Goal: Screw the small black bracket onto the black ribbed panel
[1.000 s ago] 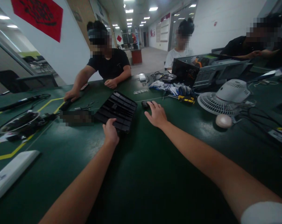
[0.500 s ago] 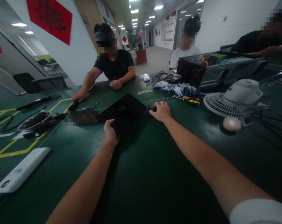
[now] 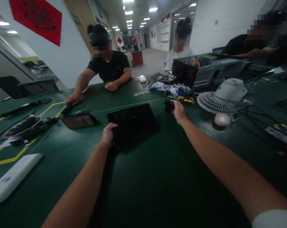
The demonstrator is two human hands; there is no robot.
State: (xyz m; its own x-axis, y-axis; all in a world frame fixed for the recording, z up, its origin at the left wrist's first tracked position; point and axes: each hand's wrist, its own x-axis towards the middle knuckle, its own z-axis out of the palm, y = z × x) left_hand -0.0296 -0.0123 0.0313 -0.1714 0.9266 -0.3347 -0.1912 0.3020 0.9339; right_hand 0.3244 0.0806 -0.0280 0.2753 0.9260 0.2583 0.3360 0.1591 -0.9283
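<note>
At the near-left corner of the black panel (image 3: 134, 123), left hand (image 3: 108, 134) clamped on it, thumb over the top face, other fingers mostly hidden. Panel lies flat-ish between the 2 hands, over the middle of the green table (image 3: 143, 177); can't tell if its far edge touches down. Right hand (image 3: 179, 111) at 2 to 3 o'clock from panel, fingers together on a small black piece (image 3: 169, 106), apart from panel; exact type of piece unclear, too dark.

Clock from panel outward. 2 o'clock: yellow-handled tools (image 3: 186, 100) just past right hand, then computer case (image 3: 206, 74), open on top, orange bit inside. 1 o'clock: blue-white cloth (image 3: 172, 88), metal dish (image 3: 169, 78) behind it. 12 o'clock: clear plastic strip (image 3: 141, 93). Between 2 and 3: white fan (image 3: 231, 91), grille side down; round pale object (image 3: 222, 119) at 3, near fan. 9 o'clock: dark-framed device (image 3: 78, 120), propped at a tilt. Further out at 9: cable bundle (image 3: 22, 126) by yellow tape (image 3: 10, 160). 8 o'clock: long white device (image 3: 15, 177).

Across table, 3 people: black-shirt person (image 3: 111, 68) at 11, a hand (image 3: 73, 98) on a dark object (image 3: 66, 109) at 10; white-shirt person (image 3: 178, 56) at 1; dark-clothed person (image 3: 238, 46) at 2, behind case.
</note>
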